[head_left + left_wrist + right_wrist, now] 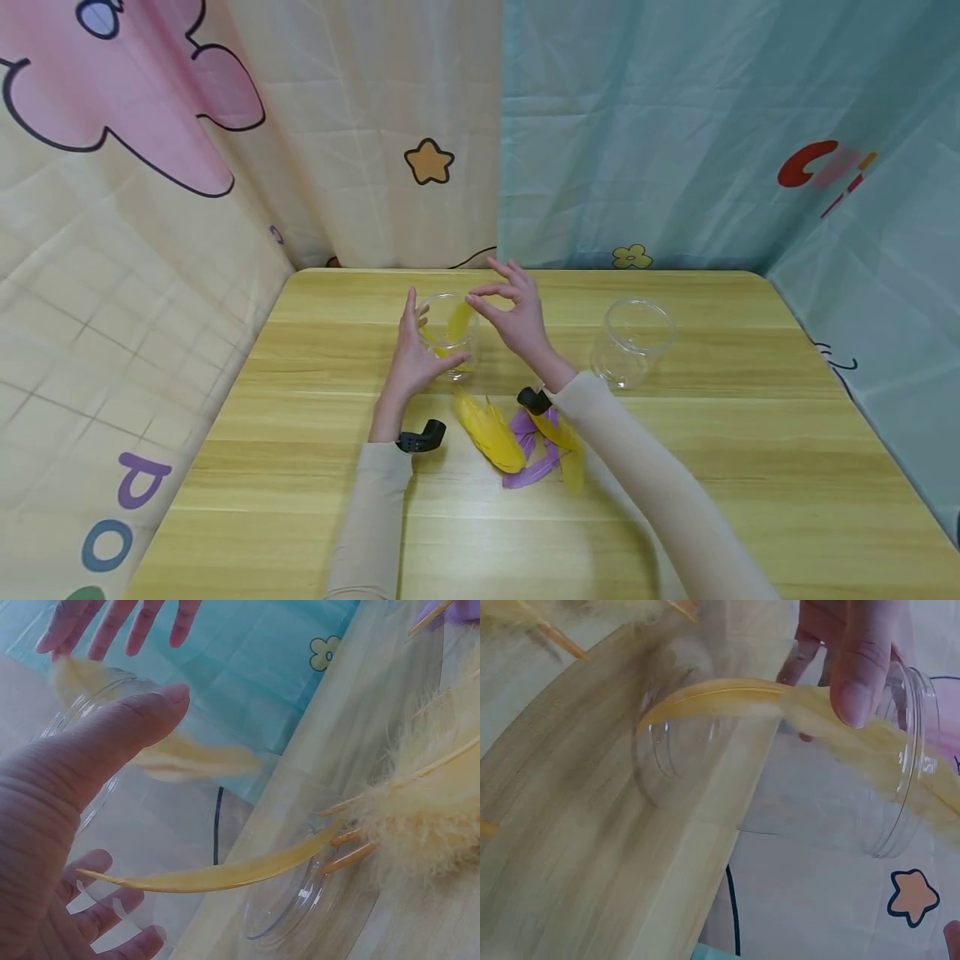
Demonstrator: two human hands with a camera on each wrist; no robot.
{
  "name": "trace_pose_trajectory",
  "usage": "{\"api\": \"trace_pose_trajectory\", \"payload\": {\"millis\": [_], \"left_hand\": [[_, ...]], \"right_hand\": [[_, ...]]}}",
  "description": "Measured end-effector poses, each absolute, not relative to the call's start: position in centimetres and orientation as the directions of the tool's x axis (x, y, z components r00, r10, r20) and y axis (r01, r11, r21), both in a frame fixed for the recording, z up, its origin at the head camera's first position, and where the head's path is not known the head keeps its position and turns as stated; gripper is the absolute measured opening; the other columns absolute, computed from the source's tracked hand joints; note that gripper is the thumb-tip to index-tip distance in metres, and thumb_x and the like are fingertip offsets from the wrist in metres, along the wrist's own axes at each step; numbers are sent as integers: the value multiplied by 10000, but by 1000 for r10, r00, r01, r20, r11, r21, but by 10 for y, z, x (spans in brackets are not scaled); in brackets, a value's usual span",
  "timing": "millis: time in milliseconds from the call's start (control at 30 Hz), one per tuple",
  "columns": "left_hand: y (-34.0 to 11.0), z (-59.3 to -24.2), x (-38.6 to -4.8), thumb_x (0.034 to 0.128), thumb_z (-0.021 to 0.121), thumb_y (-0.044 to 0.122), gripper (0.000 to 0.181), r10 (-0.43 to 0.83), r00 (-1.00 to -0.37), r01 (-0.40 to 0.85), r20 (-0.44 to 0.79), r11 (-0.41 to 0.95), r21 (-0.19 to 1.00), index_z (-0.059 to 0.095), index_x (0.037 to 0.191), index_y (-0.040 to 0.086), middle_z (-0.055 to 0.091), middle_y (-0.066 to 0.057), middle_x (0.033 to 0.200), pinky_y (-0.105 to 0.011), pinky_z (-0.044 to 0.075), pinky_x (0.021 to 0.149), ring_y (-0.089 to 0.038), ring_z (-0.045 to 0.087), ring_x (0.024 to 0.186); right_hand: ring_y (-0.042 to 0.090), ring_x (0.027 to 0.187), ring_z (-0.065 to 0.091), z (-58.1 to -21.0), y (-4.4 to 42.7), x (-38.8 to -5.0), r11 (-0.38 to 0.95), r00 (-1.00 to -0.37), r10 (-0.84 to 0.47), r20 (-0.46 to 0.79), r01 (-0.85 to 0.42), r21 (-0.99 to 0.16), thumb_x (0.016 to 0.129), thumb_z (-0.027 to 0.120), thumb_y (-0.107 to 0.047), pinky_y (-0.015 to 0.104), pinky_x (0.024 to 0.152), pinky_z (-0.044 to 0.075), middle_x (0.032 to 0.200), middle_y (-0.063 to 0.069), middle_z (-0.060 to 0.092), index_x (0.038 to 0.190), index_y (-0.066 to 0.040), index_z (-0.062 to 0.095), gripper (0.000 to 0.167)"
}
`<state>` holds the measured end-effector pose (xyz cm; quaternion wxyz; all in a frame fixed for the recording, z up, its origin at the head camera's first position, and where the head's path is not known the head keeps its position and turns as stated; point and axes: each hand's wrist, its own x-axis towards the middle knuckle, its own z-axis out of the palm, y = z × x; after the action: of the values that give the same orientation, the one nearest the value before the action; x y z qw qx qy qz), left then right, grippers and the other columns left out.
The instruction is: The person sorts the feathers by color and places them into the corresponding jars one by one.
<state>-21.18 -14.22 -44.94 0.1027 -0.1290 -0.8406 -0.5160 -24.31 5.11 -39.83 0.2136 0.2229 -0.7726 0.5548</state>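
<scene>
A clear jar point(450, 346) stands near the table's far edge, and my left hand point(416, 358) grips it with thumb and fingers round its sides. My right hand point(516, 310) is at the jar's rim, thumb and forefinger pinching the upper end of a yellow feather point(459, 321), which hangs down into the jar. That feather looks blurred in the left wrist view. Another yellow feather point(217, 876) lies curved in the jar's lower part. Only a fingertip point(952, 941) of my right hand shows in the right wrist view.
A second clear jar point(633, 342) stands to the right. On the table in front of the hands lie yellow feathers point(491, 433) and purple feathers point(531, 473), partly beneath the right forearm. Printed curtains point(375, 125) hang behind the table and along its sides.
</scene>
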Motion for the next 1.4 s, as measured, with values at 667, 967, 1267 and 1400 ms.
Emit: {"api": "trace_pose_trajectory", "payload": {"millis": [667,967,1267,1400], "left_hand": [[-143,-453,-213,632,892,340,1318,81,-949,307,303,450,839,-79,1521,266,191,-195,1498,-521,356,993,-332,297,1316],[-143,-451,-213,636,891,334,1316,82,-947,314,311,447,838,-85,1519,279,186,-173,1504,-512,323,1021,-386,287,1321],[-143,-453,-213,628,890,360,1324,81,-949,306,304,458,835,-90,1516,297,171,-143,1517,-503,336,1015,-347,296,1323],[-142,-454,-214,628,892,352,1325,86,-946,317,313,453,833,-94,1512,317,163,-144,1520,-506,340,1011,-371,291,1324]], "right_hand": [[381,1381,142,-419,106,-233,582,-916,-388,99,-327,-745,812,761,-316,569,1083,103,1434,140,408,865,-116,739,208],[464,1353,180,-434,118,-216,775,-851,-513,-117,-400,-490,772,774,-382,657,1023,176,1407,217,420,696,-174,686,239],[478,1353,162,-442,115,-208,796,-846,-515,-140,-411,-444,771,776,-376,688,976,224,1412,202,422,650,-188,679,243],[464,1361,155,-444,114,-207,802,-854,-503,-137,-401,-444,771,779,-372,683,985,208,1411,186,430,652,-191,687,236]]}}
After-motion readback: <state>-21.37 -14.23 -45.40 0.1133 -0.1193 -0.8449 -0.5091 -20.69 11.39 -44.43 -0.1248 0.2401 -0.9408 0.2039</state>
